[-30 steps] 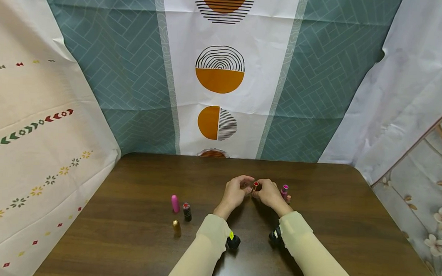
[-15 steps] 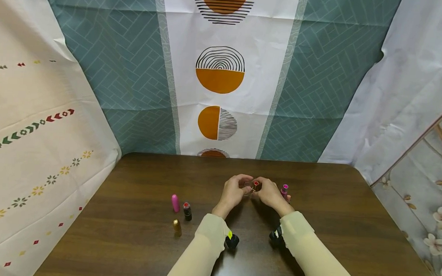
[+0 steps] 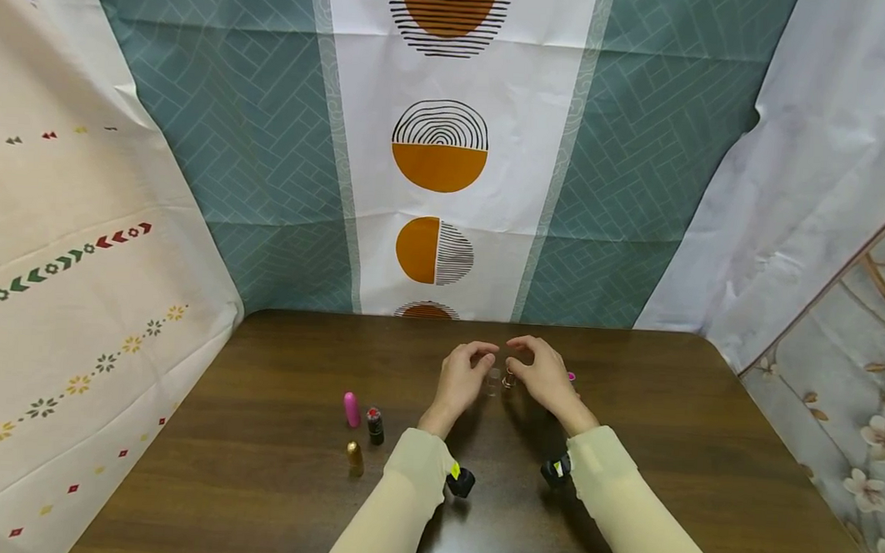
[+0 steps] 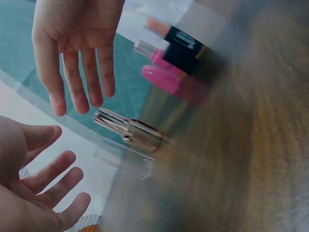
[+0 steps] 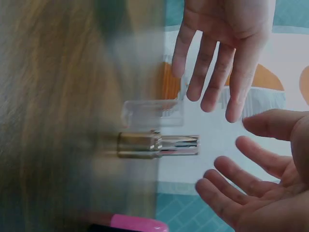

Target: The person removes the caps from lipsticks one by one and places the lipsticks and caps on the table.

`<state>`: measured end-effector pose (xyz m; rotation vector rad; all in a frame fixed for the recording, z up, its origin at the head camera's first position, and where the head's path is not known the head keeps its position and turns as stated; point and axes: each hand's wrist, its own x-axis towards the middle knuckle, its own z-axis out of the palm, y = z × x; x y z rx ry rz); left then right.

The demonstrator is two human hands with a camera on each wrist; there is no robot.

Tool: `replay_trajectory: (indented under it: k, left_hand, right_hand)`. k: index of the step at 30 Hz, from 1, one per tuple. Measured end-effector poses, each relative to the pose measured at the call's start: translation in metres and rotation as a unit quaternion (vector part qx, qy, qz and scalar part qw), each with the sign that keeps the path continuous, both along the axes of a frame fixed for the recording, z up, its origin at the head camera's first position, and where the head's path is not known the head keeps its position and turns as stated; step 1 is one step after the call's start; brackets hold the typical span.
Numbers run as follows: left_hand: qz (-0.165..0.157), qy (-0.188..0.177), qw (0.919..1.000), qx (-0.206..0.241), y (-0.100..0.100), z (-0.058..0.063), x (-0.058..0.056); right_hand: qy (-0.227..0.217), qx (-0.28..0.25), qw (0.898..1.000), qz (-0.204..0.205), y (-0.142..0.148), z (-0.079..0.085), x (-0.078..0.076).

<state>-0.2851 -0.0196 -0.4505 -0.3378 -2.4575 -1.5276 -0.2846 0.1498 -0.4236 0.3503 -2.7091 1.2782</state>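
"Brown wood forms the table [image 3: 250, 500] in the head view; how are the hands placed above it?"

"They face each other. The left hand [image 3: 458, 386] has its fingers curved away from the thumb and grasps nothing; the right hand [image 3: 546, 377] is likewise relaxed, its index finger arched above the thumb. Between them are 2 upright things: a clear cap [image 3: 493, 382], just beside the left fingertips, and a gold tube [image 3: 509, 381], just below the right thumb."

"And farther from the hands?"

"Well to the left of the left hand, 3 pieces form a group: a pink capsule [image 3: 351, 409], a black tube with a red top [image 3: 375, 427] and a gold bullet-shaped piece [image 3: 354, 458]."

"What does the left wrist view add?"

"Right fingers hanging straight near the gold tube; left fingers loosely bent, near the clear cap. On the right hand's side stand a rounded pink cap [image 4: 161, 79], a pink tube with a clear tip [image 4: 153, 54] and a black tube with a peach tip [image 4: 181, 42]."

"And the right wrist view?"

"Gold tube and clear cap stand side by side, the cap on the left hand's side. Both hands are apart from these 2, fingers spread."
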Motion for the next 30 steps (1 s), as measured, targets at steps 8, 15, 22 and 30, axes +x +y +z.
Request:
replay_trajectory:
  k: [8, 15, 22, 30]
  left_hand:
    - [0.008, 0.031, 0.9988, 0.037, -0.005, 0.024, 0.004]
    - [0.016, 0.039, 0.9970, 0.065, -0.007, 0.038, 0.007]
    - [0.018, 0.057, 0.9973, 0.042, -0.012, 0.050, 0.011]
    - [-0.002, 0.054, 0.9984, 0.015, -0.020, 0.077, 0.019]
  right_hand:
    - [0.052, -0.058, 0.997, 0.000, -0.002, 0.020, 0.008]
    - [0.084, -0.091, 0.992, 0.021, -0.002, 0.023, 0.007]
    - [0.094, -0.110, 0.989, 0.037, -0.004, 0.027, 0.012]
    - [0.101, -0.108, 0.988, 0.047, -0.004, 0.034, 0.014]
